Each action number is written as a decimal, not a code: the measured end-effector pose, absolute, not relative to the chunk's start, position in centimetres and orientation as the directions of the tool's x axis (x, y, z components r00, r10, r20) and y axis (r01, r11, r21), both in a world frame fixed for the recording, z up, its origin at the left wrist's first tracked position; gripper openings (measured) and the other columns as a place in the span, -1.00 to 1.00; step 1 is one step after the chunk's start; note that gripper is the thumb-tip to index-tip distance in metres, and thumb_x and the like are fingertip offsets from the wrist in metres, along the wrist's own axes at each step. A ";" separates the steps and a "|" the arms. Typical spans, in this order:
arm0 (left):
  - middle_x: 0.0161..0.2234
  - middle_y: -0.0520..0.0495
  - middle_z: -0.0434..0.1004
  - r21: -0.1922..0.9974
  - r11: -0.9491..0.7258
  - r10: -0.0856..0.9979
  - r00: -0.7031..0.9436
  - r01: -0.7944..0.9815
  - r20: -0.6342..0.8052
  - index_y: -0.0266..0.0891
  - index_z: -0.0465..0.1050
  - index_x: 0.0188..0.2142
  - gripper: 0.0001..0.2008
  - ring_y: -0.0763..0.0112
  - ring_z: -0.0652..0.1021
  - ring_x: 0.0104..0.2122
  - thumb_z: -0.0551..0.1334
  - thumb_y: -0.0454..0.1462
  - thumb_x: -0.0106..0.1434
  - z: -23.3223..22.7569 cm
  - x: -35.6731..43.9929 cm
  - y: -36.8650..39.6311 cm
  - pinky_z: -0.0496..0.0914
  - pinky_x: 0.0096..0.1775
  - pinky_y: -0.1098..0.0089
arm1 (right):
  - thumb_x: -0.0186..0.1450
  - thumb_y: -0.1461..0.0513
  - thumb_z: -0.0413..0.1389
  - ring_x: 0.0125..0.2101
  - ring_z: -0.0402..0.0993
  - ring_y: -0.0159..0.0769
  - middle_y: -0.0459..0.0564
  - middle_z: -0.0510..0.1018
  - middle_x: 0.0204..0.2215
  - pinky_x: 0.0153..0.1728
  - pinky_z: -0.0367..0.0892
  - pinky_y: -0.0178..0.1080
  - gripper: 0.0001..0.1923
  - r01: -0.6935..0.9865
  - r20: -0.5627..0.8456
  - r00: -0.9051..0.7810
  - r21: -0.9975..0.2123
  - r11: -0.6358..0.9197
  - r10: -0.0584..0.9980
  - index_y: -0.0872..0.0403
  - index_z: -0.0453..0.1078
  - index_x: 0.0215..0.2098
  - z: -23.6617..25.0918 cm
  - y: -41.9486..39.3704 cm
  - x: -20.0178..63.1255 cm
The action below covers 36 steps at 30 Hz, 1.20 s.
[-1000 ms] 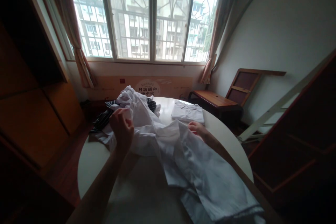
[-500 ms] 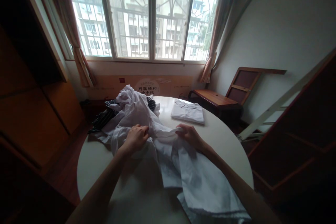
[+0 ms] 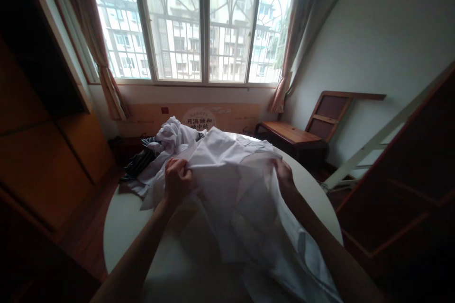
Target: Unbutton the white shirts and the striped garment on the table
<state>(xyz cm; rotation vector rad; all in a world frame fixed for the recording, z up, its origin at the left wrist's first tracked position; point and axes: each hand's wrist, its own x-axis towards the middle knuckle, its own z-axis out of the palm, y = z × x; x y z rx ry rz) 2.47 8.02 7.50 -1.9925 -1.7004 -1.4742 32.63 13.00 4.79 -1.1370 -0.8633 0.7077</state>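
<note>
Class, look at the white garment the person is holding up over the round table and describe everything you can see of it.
The white garment looks like thin, light woven cloth, creased and loosely spread. The left hand and the right hand each pinch its upper edge, so the top is lifted and stretched between them. The rest hangs down and trails toward the near edge of the round table, resting on it. Its far side lies against the pile of clothes. Collar and sleeves cannot be made out.

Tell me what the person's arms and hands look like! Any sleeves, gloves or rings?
Both arms are bare up to the frame's edge, with no sleeves showing. The left hand and right hand wear no gloves. No rings, watch or bracelets show, though the dim light hides small details.
</note>
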 end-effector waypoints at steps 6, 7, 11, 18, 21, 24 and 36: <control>-0.21 -0.07 0.45 0.337 -0.497 0.646 0.081 0.799 0.759 -0.23 0.35 -0.46 -0.88 0.23 0.35 -0.11 0.08 -0.41 0.00 7.2 2.8 8.1 0.12 0.02 0.16 | 0.01 0.20 0.10 -0.41 0.36 -0.32 -0.12 0.41 -0.51 -0.33 0.31 -0.23 -0.84 0.166 0.368 0.581 -0.927 0.337 0.726 0.06 0.28 -0.42 5.6 12.2 32.2; -0.23 -0.08 0.45 0.327 -0.529 0.646 0.123 0.783 0.753 -0.24 0.37 -0.42 -0.85 0.24 0.36 -0.12 0.08 -0.41 0.01 7.0 2.9 8.1 0.16 0.00 0.18 | 0.04 0.18 0.09 -0.39 0.36 -0.32 -0.11 0.41 -0.49 -0.29 0.30 -0.22 -0.83 0.209 0.456 0.544 -0.887 0.413 0.704 0.06 0.28 -0.39 6.0 11.8 31.8; -0.29 -0.09 0.46 0.374 -0.631 0.693 0.278 0.680 0.665 -0.28 0.39 -0.19 -0.67 0.33 0.43 -0.24 0.03 -0.44 0.05 6.2 3.0 8.4 0.33 -0.18 0.35 | 0.08 0.10 0.11 -0.52 0.31 -0.40 -0.11 0.39 -0.52 -0.44 0.29 -0.28 -0.76 0.182 0.568 0.104 -0.818 0.546 0.816 0.07 0.31 -0.35 6.9 10.2 29.6; -0.30 -0.09 0.49 0.322 -0.688 0.691 0.452 0.650 0.565 -0.26 0.36 -0.07 -0.48 0.33 0.45 -0.26 0.02 -0.54 -0.03 5.2 2.8 8.9 0.31 -0.10 0.27 | -0.05 0.13 0.26 -0.59 0.18 -0.50 -0.19 0.30 -0.59 -0.60 0.11 -0.42 -0.66 0.304 0.213 -0.712 -0.766 0.567 0.669 0.12 0.38 -0.34 4.0 8.0 25.2; -0.28 -0.09 0.50 0.320 -0.674 0.711 0.468 0.666 0.525 -0.26 0.33 -0.03 -0.42 0.35 0.45 -0.27 0.01 -0.56 -0.07 5.4 2.6 8.9 0.30 -0.08 0.26 | 0.05 0.18 0.17 -0.60 0.13 -0.52 -0.20 0.26 -0.62 -0.60 0.09 -0.43 -0.83 0.301 0.186 -0.766 -0.743 0.598 0.616 0.15 0.37 -0.48 3.0 7.9 24.4; -0.21 -0.12 0.49 0.368 -0.624 0.760 0.426 0.690 0.491 -0.25 0.30 -0.01 -0.46 0.34 0.46 -0.22 0.03 -0.53 -0.01 5.8 2.2 8.7 0.32 -0.11 0.32 | 0.12 0.20 0.09 -0.59 0.12 -0.51 -0.20 0.25 -0.63 -0.59 0.09 -0.42 -0.86 0.307 0.164 -0.770 -0.752 0.583 0.617 0.13 0.33 -0.53 3.1 7.8 24.6; -0.32 -0.02 0.50 0.471 -0.599 0.800 0.467 0.648 0.376 -0.18 0.46 -0.32 -0.81 0.42 0.46 -0.32 0.09 -0.27 0.13 7.5 0.7 8.4 0.31 -0.23 0.48 | 0.07 0.23 0.13 -0.55 0.18 -0.49 -0.18 0.32 -0.55 -0.53 0.13 -0.42 -0.87 0.301 0.098 -0.817 -0.769 0.564 0.569 0.11 0.37 -0.39 4.6 7.3 25.3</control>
